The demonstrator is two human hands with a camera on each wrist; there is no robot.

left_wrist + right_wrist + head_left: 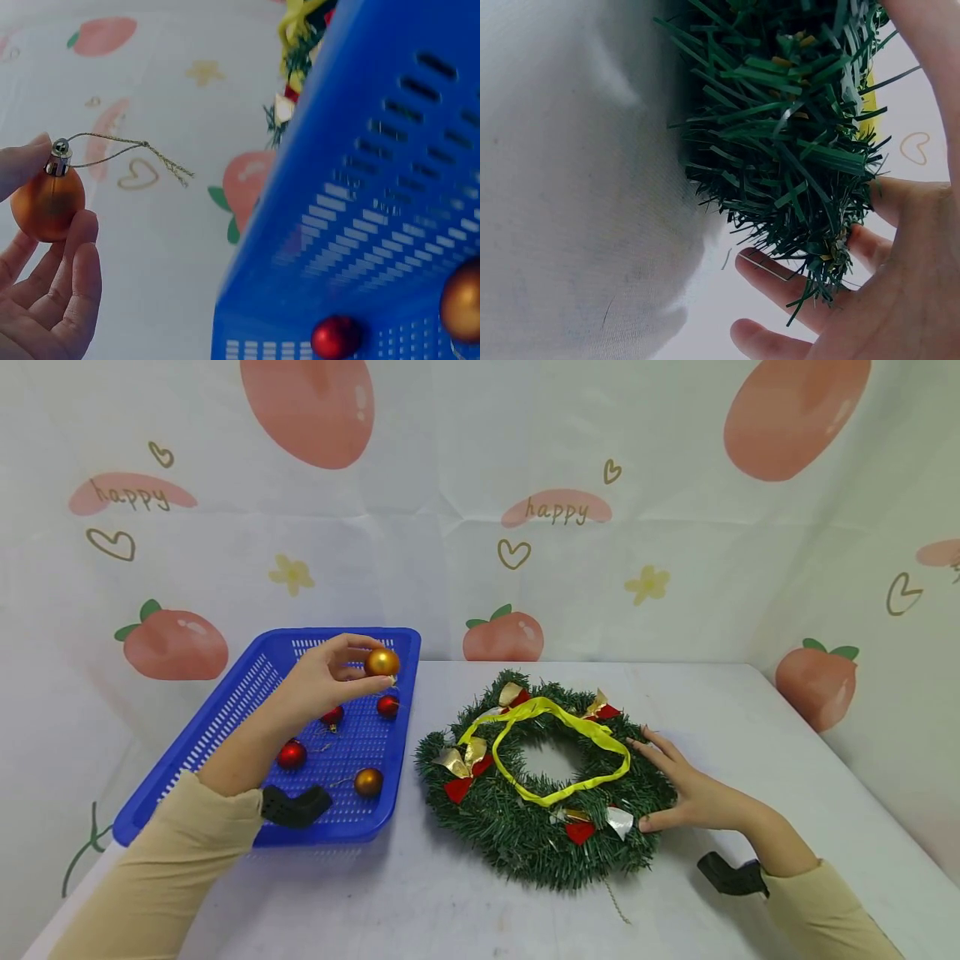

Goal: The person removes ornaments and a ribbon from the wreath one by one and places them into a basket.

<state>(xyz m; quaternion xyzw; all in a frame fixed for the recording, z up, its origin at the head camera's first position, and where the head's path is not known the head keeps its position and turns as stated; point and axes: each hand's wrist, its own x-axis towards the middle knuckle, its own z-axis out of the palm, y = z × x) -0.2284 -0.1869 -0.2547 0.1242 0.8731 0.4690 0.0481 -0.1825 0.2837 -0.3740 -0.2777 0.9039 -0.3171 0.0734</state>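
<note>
My left hand [330,672] pinches a gold Christmas ball [382,662] over the far right part of a blue basket [397,735]. In the left wrist view the ball's metal cap and looped gold string [112,138] stick out beside the thumb. To the right, a green tinsel wreath [495,827] lies on the table, with red, gold and silver bows on it and a yellow ribbon [558,796] looped loosely over its top. My right hand [693,793] rests on the wreath's right edge, fingers spread; in the right wrist view some fingertips [754,262] touch the needles.
The basket holds red balls [292,754] and another gold ball [368,782]. A white table [705,693] runs back to a printed cloth [420,460] hanging behind. A thin gold string [617,902] trails from the wreath's front.
</note>
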